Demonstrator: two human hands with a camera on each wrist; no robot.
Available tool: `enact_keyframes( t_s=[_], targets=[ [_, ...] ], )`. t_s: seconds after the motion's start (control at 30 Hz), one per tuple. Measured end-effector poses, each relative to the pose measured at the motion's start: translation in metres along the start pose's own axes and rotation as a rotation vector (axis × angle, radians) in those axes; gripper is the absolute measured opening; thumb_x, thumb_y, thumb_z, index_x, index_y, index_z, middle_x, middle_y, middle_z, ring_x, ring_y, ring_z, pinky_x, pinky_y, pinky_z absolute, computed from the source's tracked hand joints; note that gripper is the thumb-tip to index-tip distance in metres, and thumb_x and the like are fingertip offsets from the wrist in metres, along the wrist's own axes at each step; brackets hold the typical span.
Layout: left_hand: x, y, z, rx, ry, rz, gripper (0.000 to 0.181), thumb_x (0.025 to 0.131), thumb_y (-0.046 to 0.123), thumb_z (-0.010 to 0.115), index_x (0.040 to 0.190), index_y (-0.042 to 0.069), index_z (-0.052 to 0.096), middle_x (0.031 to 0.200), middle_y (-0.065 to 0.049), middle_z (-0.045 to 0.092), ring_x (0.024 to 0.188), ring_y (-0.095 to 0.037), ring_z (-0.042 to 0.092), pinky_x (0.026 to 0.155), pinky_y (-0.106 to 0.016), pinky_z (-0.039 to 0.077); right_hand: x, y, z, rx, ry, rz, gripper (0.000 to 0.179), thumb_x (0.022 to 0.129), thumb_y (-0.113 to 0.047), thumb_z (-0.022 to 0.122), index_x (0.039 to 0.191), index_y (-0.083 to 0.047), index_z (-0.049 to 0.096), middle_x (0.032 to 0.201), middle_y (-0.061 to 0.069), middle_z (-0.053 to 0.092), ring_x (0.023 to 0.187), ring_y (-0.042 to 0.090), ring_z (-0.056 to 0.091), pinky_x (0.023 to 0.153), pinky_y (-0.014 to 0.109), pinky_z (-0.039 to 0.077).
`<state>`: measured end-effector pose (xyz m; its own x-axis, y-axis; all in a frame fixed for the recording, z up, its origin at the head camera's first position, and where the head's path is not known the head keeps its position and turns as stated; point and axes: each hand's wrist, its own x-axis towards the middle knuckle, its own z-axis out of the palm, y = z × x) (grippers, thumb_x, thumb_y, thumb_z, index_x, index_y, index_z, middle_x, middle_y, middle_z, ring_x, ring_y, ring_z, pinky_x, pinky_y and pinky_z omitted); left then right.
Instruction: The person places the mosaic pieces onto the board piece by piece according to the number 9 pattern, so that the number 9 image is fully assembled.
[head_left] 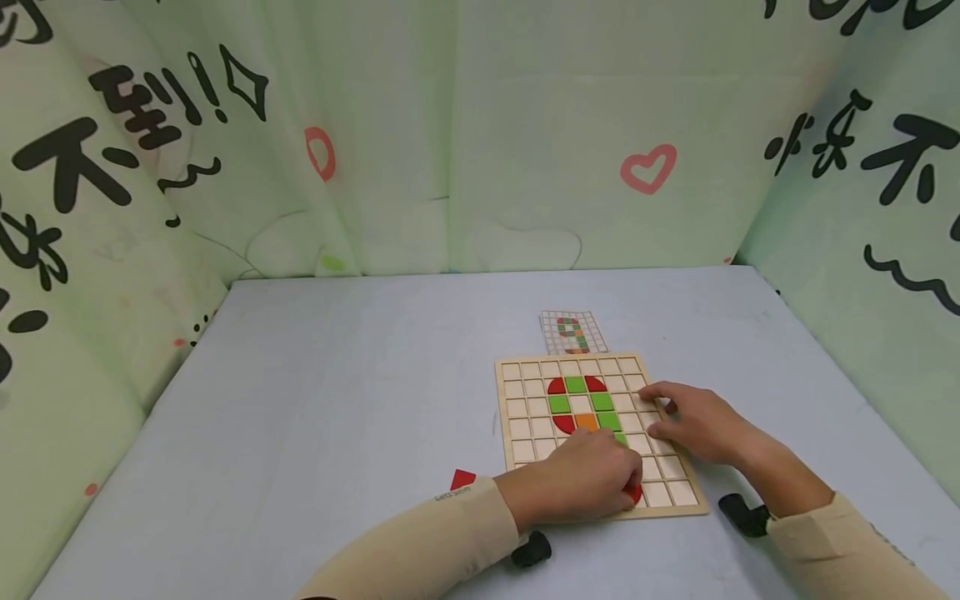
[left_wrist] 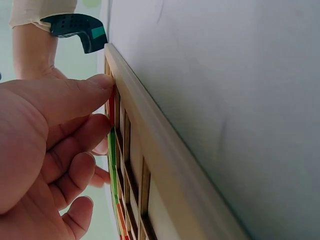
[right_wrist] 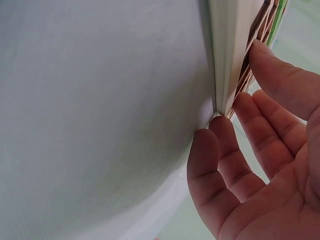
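A wooden grid board (head_left: 678, 492) lies on the table with red, green and orange tiles set in its cells. My left hand (head_left: 581, 475) reaches over its near part, thumb and forefinger pinching a red tile (head_left: 637, 493) with a curved edge at the near row. In the left wrist view the red tile (left_wrist: 111, 107) sits between thumb and forefinger, close to the board's rim. At the board's right side my right hand (head_left: 701, 421) rests with thumb and forefinger on the cells, loosely spread. The right wrist view has its other fingers (right_wrist: 205, 160) beside the rim.
A printed grid card (head_left: 555, 333) with a coloured pattern lies behind the board, partly covered by it. Left of the board is a loose red tile (head_left: 462, 478), half hidden by the left sleeve. Printed curtains (head_left: 480, 167) stand around the white table (head_left: 337, 417).
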<state>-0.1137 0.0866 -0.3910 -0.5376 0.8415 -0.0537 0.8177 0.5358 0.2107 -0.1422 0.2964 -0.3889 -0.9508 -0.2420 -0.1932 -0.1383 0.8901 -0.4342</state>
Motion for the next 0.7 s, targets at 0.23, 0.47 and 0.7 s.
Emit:
enact_keyframes(
  t_s=[0.23, 0.47, 0.7],
  targets=[
    [0.002, -0.0003, 0.0007, -0.024, -0.011, -0.016, 0.011, 0.091, 0.033, 0.075, 0.087, 0.028, 0.066, 0.072, 0.02, 0.051, 0.076, -0.001, 0.045, 0.063, -0.02, 0.035, -0.0003, 0.0, -0.0009, -0.005, 0.005, -0.006, 0.051, 0.089, -0.019, 0.074, 0.133, -0.001, 0.057, 0.117, 0.019, 0.063, 0.102, 0.037, 0.058, 0.082, 0.05, 0.047],
    [0.0057, -0.0017, 0.0024, -0.124, -0.03, -0.039, 0.014, 0.09, 0.028, 0.077, 0.102, 0.025, 0.071, 0.08, 0.018, 0.055, 0.081, -0.001, 0.046, 0.069, -0.016, 0.036, -0.0008, 0.0004, -0.0019, 0.0, 0.002, -0.005, 0.051, 0.088, -0.019, 0.075, 0.132, -0.001, 0.057, 0.117, 0.02, 0.062, 0.102, 0.037, 0.057, 0.081, 0.05, 0.047],
    [0.0072, -0.0017, 0.0022, -0.203, -0.048, -0.023, 0.015, 0.09, 0.019, 0.076, 0.105, 0.022, 0.072, 0.084, 0.018, 0.058, 0.079, 0.003, 0.049, 0.073, -0.009, 0.038, -0.001, 0.0, -0.0016, 0.012, 0.001, -0.01, 0.051, 0.088, -0.018, 0.075, 0.132, -0.001, 0.057, 0.117, 0.019, 0.063, 0.102, 0.037, 0.057, 0.082, 0.05, 0.047]
  ],
)
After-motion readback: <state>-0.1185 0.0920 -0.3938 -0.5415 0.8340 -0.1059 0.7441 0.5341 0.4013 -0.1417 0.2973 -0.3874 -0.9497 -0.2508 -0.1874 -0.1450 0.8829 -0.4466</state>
